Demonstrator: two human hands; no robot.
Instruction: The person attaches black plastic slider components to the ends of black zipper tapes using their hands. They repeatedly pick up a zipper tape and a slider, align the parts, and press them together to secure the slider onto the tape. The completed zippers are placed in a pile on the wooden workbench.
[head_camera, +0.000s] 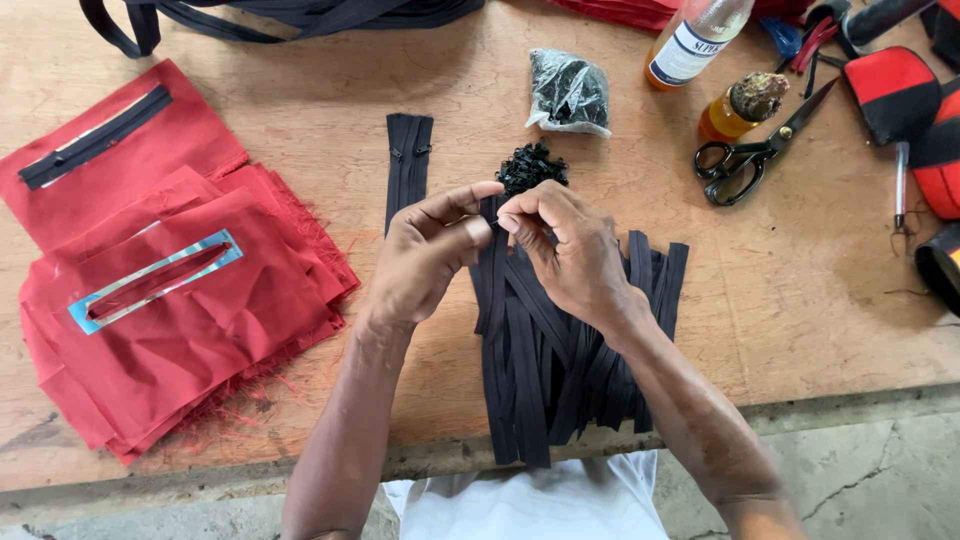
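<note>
Worn wooden table (800, 290), both hands (500, 250) pinching a black zipper strip (492, 262)

Both hands (500, 245) pinch a black zipper strip (490, 262) above the zipper pile (570, 370)

Single view, head-worn camera, looking steeply down and forward over the person's own forearms onto the wooden desk (820, 300). Close range: both hands sit near frame centre, white shirt at the bottom edge, concrete floor (880, 480) under the desk's near edge. Far side of the desk runs out at the top. No second view to overlap with
</note>
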